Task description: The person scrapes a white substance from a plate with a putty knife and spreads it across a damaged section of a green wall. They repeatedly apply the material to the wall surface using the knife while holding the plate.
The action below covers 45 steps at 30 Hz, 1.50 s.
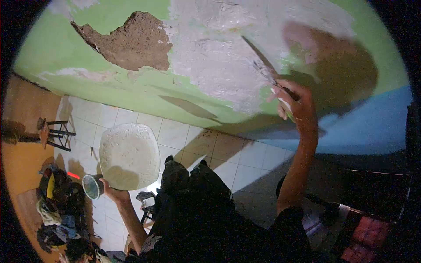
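My right hand (294, 103) is closed around a putty knife (264, 65), seen nearly edge-on, its blade angled up and left in front of the wall. White filler smears my fingers and the handle. Behind the blade spreads a broad coat of white filler (210, 70) on the green wall (144, 94). Low on the left, my left hand (117, 193) grips the near edge of a rounded white plate (130, 151) coated with filler. Just beside those fingers shows a round tub (92, 186), partly overlapped by the hand.
Left of the filler, a patch of bare brown wall (136, 41) is exposed. White floor tiles (173, 131) run along the wall. A wooden stool (57, 133) stands at far left, above a pile of clothes (61, 210). Dark furniture (372, 184) is at right.
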Available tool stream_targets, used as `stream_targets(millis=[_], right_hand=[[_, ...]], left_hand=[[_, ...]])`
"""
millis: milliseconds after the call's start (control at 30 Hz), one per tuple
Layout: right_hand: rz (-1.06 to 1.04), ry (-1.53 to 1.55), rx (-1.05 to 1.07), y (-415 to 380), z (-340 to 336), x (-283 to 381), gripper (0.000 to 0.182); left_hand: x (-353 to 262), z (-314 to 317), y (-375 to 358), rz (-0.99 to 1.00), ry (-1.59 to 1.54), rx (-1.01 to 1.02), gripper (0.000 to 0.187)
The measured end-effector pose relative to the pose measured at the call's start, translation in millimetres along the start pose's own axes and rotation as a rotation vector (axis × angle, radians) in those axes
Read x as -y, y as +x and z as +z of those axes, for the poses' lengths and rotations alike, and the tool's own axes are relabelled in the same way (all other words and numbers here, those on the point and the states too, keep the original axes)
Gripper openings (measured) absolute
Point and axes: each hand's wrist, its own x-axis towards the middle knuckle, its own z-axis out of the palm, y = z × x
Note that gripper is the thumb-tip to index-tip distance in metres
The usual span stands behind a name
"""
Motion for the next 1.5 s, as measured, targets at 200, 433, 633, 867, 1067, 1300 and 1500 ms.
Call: stream_targets(millis=[200, 433, 633, 867, 1067, 1300, 1500], right_hand=[[0.02, 0.064, 0.058, -13, -10, -5, 0.031], [0.019, 0.109, 0.018, -2, -16, -12, 0.035], [-0.399, -0.384, -0.272, -42, 25, -15, 0.033], [-0.799, -0.789, -0.674, -20, 64, -42, 0.032], [-0.728, -0.812, -0.753, -15, 46, -57, 0.038], [-0.706, -0.616, -0.922, -31, 63, -70, 0.036], [-0.641, -0.661, -0.831, -16, 79, -68, 0.04]], left_hand=[[0, 1, -10, -0.02, -0.035, 0.114, 0.055], [-2, 13, -11, -0.03, 0.026, 0.041, 0.058], [-5, 4, -10, -0.019, 0.042, 0.0, 0.057], [-7, 4, 3, -0.047, 0.044, 0.098, 0.055], [-6, 16, 3, -0.076, 0.036, 0.095, 0.054], [-6, 14, 2, -0.054, 0.069, 0.088, 0.052], [-14, 24, 1, -0.11, 0.059, 0.098, 0.054]])
